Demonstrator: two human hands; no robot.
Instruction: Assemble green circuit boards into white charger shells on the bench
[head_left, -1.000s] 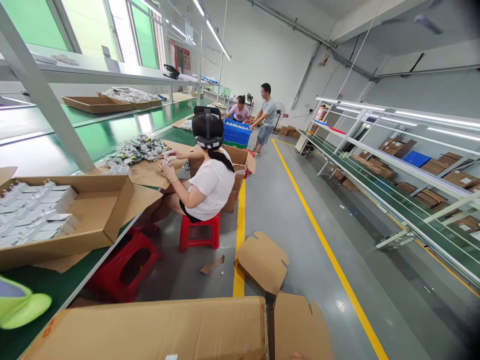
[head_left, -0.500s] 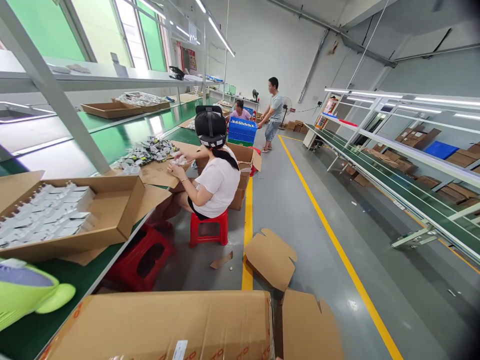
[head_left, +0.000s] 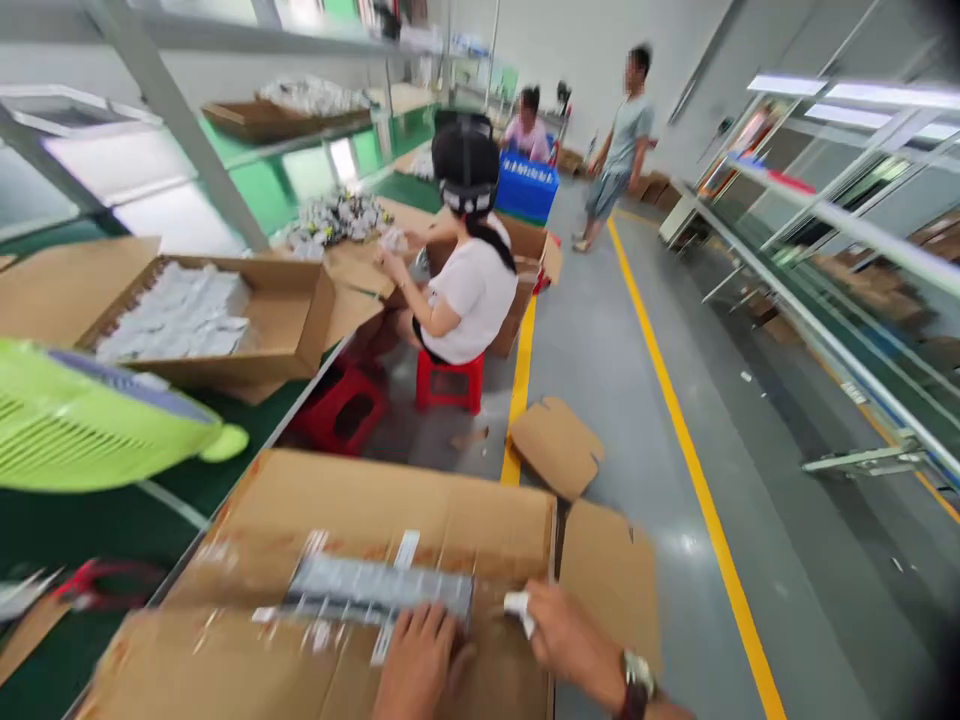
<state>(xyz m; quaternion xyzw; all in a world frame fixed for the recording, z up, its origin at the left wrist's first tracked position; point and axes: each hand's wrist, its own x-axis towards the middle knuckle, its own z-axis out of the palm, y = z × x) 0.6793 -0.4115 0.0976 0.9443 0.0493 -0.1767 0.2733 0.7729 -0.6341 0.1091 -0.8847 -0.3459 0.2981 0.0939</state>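
A large cardboard box (head_left: 300,500) lies in front of me, its top flaps parted along the middle. Rows of pale grey pieces (head_left: 360,585) show through the gap; blur hides what they are. At the near edge of that gap, my left hand (head_left: 420,650) rests with its fingers stretched out, holding nothing I can see. My right hand (head_left: 559,630), with a watch on the wrist, is closed on a small white piece (head_left: 519,608) over the box's right side.
A green fan (head_left: 105,430) and red-handled scissors or pliers (head_left: 97,580) are on the bench to the left. Beyond lies an open carton (head_left: 307,330) of white parts. A co-worker (head_left: 472,290) sits on a red stool (head_left: 450,385). Loose cardboard (head_left: 559,445) covers floor at right.
The view has tilted down, bringing the box top and both my hands into sight, the right with a small white piece. The standing person in the background has turned and moved away from the blue crate.
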